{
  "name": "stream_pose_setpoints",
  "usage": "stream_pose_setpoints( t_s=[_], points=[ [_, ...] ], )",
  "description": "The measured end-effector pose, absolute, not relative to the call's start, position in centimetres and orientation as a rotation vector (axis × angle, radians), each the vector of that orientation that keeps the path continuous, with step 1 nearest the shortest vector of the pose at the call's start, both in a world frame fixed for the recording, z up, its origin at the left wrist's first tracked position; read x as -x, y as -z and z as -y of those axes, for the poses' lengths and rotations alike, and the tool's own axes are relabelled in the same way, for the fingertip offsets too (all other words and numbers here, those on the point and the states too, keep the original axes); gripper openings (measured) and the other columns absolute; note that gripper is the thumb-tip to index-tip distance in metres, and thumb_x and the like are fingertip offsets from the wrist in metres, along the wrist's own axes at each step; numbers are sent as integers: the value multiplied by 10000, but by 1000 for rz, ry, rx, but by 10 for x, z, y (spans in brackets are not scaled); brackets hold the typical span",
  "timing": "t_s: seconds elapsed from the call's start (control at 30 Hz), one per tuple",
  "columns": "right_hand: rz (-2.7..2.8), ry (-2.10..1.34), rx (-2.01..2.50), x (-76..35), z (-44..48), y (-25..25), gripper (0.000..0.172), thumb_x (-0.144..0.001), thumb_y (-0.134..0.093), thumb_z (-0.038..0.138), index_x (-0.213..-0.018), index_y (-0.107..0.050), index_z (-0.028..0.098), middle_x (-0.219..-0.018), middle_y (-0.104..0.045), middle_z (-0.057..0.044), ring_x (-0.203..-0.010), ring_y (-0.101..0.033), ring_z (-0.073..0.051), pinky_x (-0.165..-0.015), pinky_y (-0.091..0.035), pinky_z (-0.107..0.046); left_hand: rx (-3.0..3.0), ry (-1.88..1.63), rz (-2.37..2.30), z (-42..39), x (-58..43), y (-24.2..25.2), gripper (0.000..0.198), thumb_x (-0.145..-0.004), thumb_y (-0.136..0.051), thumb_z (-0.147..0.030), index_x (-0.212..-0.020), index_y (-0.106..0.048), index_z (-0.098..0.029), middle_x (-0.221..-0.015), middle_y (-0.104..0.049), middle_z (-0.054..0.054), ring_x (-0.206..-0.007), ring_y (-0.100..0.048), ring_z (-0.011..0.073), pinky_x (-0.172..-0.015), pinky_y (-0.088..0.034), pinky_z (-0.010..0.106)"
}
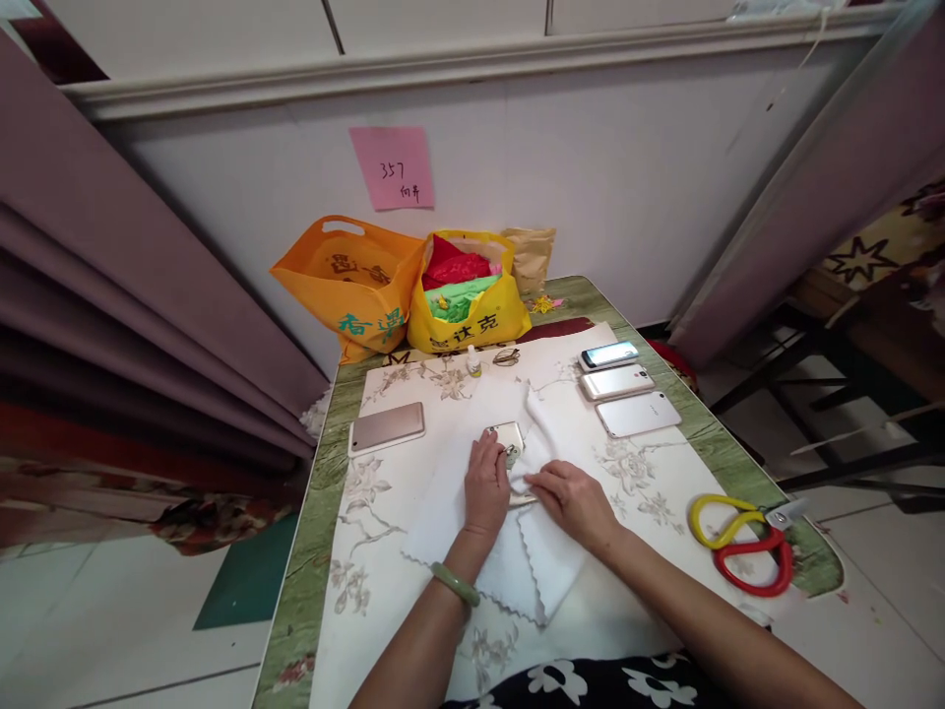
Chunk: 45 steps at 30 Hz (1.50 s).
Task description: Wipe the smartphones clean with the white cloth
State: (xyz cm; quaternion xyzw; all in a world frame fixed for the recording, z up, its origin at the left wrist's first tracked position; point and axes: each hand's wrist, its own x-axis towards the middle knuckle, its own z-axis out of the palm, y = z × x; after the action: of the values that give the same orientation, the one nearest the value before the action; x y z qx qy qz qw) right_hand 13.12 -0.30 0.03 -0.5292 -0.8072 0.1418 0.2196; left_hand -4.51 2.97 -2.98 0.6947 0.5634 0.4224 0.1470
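Note:
A phone (509, 433) lies in the middle of the table on a white cloth (444, 507) with scalloped edges. My left hand (484, 489), a green bangle on its wrist, grips the phone along its left side, near a small ornament (512, 454) on the phone. My right hand (572, 500) pinches a raised fold of the white cloth (544, 428) against the phone's right side. Part of the phone is hidden under the cloth and my fingers.
Another phone (388, 427) lies at left; three phones (639, 415) sit at right. Scissors (742, 542) with yellow and red handles lie at the right edge. Behind are a small bottle (473, 362), an orange bag (317, 271) and a yellow bag (509, 320) holding coloured cloth.

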Motion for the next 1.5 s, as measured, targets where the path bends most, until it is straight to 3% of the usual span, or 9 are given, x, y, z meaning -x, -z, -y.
stream_pose_setpoints(
  t_s=[0.3,0.5,0.73,0.93,1.17,1.3,1.4,1.5],
  points=[
    [2207,-263,1794,-95,-67,-17,304,-986,-418,281,-1190,-640,325,-1061,-645,-19,-866,-617,-135,-667,-416,-245,-2022,-1231,-1624,-31,47,33,240,-923,-433,-173,-1093,-600,-203,-1286,-614,106,-1313,-481,238,-1109,-384,514],
    [2269,-151,1708,-102,-37,-8,310,-1012,-388,308,-1164,-658,321,-980,-653,-22,-816,-581,-142,-678,-356,-257,-1963,-1242,-1622,-29,47,30,369,-903,-479,-167,-1267,-530,-198,-1250,-629,118,-1299,-495,236,-1076,-428,480],
    [2468,-10,1456,-117,10,0,284,-984,-445,228,-1205,-620,266,-940,-650,-47,-795,-547,-159,-722,-321,-292,-1993,-1286,-1593,-28,47,28,103,-871,-550,-184,-815,-637,-187,-1205,-667,112,-1273,-523,264,-1104,-379,544],
    [2376,-93,1735,-99,-44,-13,267,-989,-429,263,-1157,-633,296,-961,-638,-35,-771,-574,-149,-667,-321,-285,-1996,-1306,-1584,-29,49,32,71,-843,-585,-178,-785,-625,-186,-1168,-687,120,-1245,-550,269,-1080,-402,560],
    [2438,-108,1653,-96,-54,-12,284,-982,-432,253,-1200,-603,317,-991,-609,-33,-808,-556,-153,-671,-341,-264,-1902,-1313,-1554,-29,51,30,93,-816,-580,-149,-755,-631,-198,-1152,-694,98,-1227,-564,257,-1066,-426,542],
    [2476,-16,1536,-113,-8,0,372,-956,-445,169,-1301,-540,271,-987,-614,-51,-785,-526,-168,-703,-341,-283,-1819,-1351,-1540,-29,51,26,190,-805,-516,-88,-872,-651,-202,-1149,-686,89,-1215,-571,230,-1052,-458,486],
    [2523,13,1408,-121,16,2,389,-943,-432,108,-1276,-554,268,-1002,-621,-50,-811,-529,-169,-732,-333,-296,-1778,-1355,-1579,-30,51,25,311,-810,-484,-74,-1056,-625,-202,-1188,-662,98,-1203,-577,225,-1039,-474,464],
    [2497,34,1493,-118,11,0,378,-948,-427,115,-1265,-559,274,-994,-630,-48,-809,-545,-170,-724,-327,-304,-1797,-1322,-1584,-31,51,27,359,-807,-470,-66,-1109,-602,-208,-1221,-643,97,-1209,-571,226,-1049,-467,464]
  ],
)
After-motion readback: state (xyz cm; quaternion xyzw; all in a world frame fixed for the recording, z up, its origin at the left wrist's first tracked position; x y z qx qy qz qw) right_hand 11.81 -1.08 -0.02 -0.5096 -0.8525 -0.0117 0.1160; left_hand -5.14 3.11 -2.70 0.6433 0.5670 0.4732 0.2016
